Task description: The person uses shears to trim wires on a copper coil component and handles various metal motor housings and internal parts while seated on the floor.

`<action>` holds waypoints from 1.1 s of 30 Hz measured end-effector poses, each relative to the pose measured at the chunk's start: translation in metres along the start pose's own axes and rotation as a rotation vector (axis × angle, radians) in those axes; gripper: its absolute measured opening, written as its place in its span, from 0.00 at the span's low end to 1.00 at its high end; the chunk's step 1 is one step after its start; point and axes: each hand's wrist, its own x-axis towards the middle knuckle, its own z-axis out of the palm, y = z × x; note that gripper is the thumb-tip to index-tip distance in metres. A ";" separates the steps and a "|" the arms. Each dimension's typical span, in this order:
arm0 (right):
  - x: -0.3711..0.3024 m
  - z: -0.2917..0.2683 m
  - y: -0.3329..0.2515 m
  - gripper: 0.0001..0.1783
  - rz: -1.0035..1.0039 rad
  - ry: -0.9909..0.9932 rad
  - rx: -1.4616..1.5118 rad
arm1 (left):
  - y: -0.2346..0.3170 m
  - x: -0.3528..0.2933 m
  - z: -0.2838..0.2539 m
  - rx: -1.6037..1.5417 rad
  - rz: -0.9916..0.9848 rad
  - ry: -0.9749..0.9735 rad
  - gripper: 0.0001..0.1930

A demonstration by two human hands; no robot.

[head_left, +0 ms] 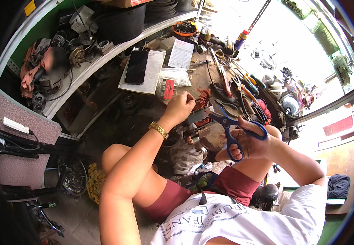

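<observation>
My right hand (250,143) is closed through the handle loops of a pair of blue-handled scissors (228,122). The blades point up and left, toward a motor part (197,118) of dark metal with copper-coloured pieces. Above that part fans a tuft of reddish-brown wires (203,98). At the tuft's left side, my left hand (180,108) has its fingers pinched together, with reddish strands showing at the fingertips. A gold watch circles my left wrist. Below the motor part, between my knees, lies a crumpled pale cloth (188,157).
On the cluttered bench, a black phone (137,67) rests on a notebook (124,83) beside a printed sheet (181,53). Several pliers (248,92) lie at the right. A shelf (99,55) holds a black tub (122,24) and motor parts. A chair (20,134) stands at left.
</observation>
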 end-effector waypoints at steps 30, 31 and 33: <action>0.053 -0.051 0.042 0.26 -0.553 0.278 -0.824 | -0.002 0.003 0.008 -0.020 -0.017 0.044 0.12; 0.048 -0.046 0.040 0.28 -0.476 0.292 -0.778 | 0.001 0.003 0.007 -0.028 -0.043 0.017 0.12; 0.035 -0.034 0.022 0.28 -0.351 0.245 -0.736 | -0.001 0.000 0.003 0.001 -0.054 0.038 0.12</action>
